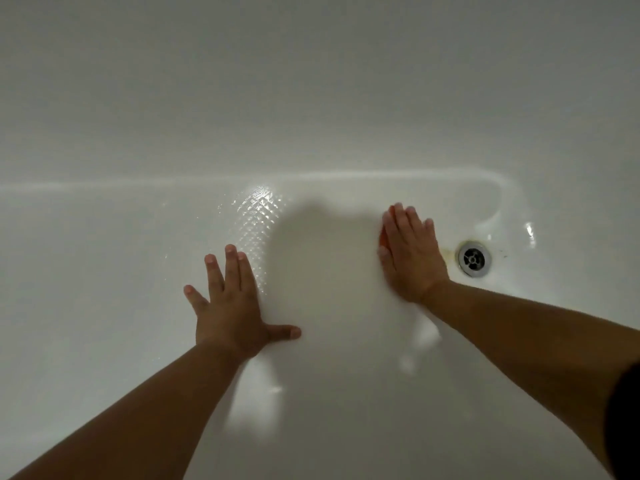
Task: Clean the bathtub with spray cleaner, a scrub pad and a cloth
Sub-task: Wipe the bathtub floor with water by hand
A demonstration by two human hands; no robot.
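I look down into a white bathtub [138,271]. My left hand [232,306] lies flat on the tub floor with its fingers spread, holding nothing. My right hand [410,251] presses flat with straight fingers on an orange scrub pad [383,238], of which only a thin strip shows at the hand's left edge. The pad sits on the tub floor a little left of the drain. No spray bottle or cloth is in view.
A round metal drain [473,258] lies right of my right hand, with a faint yellowish stain beside it. A patch of raised anti-slip texture [258,216] glints by my left fingers. The tub's far wall [311,98] rises behind.
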